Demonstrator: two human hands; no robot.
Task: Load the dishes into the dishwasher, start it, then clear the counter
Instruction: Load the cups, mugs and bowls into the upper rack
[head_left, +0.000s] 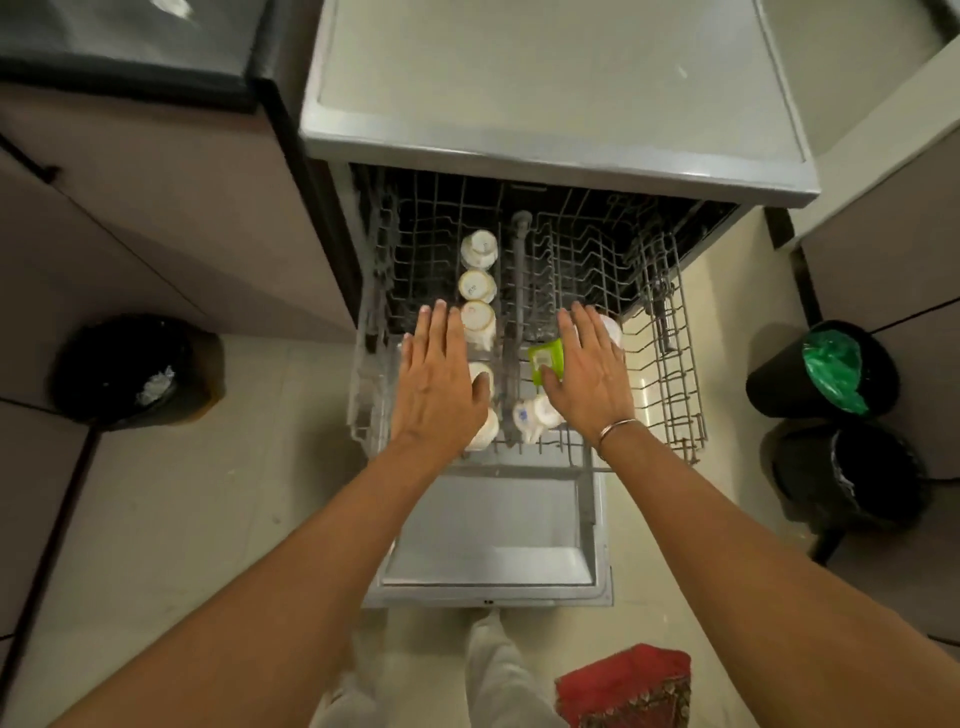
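The dishwasher's grey wire rack (670, 364) is pulled out over the lowered door (493, 545). A row of white cups (478, 283) stands upside down in the rack's left half. A green cup (545, 358) and more white cups (535, 415) sit near the rack's front middle. My left hand (441, 384) lies flat, fingers apart, over the front left cups and holds nothing. My right hand (592, 374) is spread flat beside the green cup, its thumb against the cup, partly hiding a white dish behind it.
The steel counter top (545, 93) lies above the dishwasher. A black bin (130, 374) stands on the floor at left. Two black bins (826, 374) stand at right, one with a green liner. A red cloth (623, 686) lies by my feet.
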